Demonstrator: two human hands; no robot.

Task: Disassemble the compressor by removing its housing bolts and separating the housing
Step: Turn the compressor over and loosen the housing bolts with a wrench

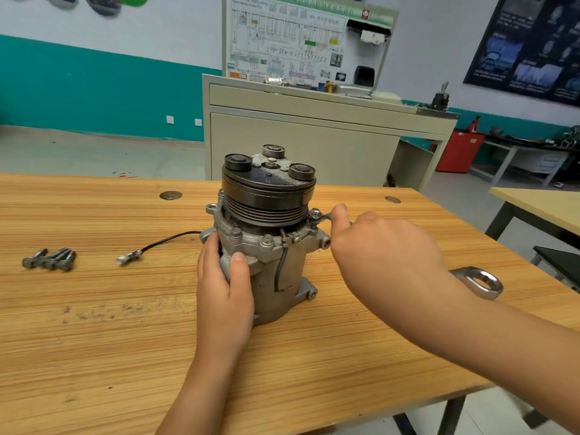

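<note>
Standing pulley-up at the centre of the frame on the wooden table (94,340), the compressor (270,246) is steadied by the left hand (224,287), whose fingers and thumb wrap the housing's left side, probably so it cannot twist. The right hand (383,246) grips a wrench (480,282), thumb along the shaft, its open end seated on a flange bolt (314,214) at centre right. Several removed bolts (50,260) lie together at far left, out of the way.

Wooden workbench (94,324) underneath. Beyond the left hand (224,296): white wall (94,26) with teal lower band (94,89), and grey floor (94,152). Beyond the right hand (386,246): beige cabinet (298,146) bearing a diagram board (298,42). Further right: dark poster (533,48), second table (539,205), apparently a red bin (459,152).
</note>
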